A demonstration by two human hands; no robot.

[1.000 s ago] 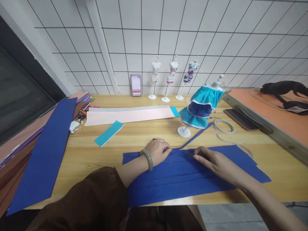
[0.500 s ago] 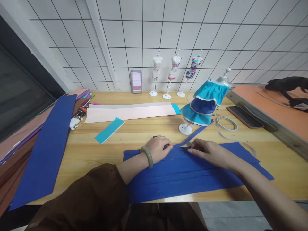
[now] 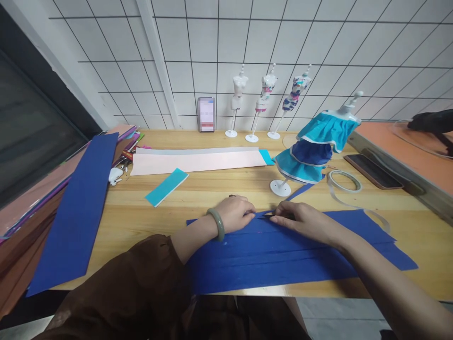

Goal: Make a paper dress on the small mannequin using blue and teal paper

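A large sheet of blue crepe-like paper or cloth [image 3: 269, 257] lies creased along the table's front. At its upper edge my left hand [image 3: 233, 212], with a green bangle at the wrist, is closed and pinches the sheet between thumb and fingertips. My right hand [image 3: 300, 219] is closed round a small dark pointed blade [image 3: 261, 216], its tip at the same edge, close to the left fingertips. Whether it belongs to scissors or a knife I cannot tell; my palm hides the rest. A narrow blue strip [image 3: 300, 191] runs from the cutting spot toward the mannequin's base.
A small mannequin [image 3: 316, 146] in a tiered turquoise and blue dress stands beyond my right hand. Behind are three smaller mannequins [image 3: 262, 101] and a phone [image 3: 206, 114]. A tape roll [image 3: 345, 181] lies right, a turquoise piece [image 3: 166, 187] left, a long blue piece [image 3: 72, 212] farther left.
My right hand and the blade have shifted slightly left along the sheet's edge, nearer the left hand. The camera view has shifted a little too.
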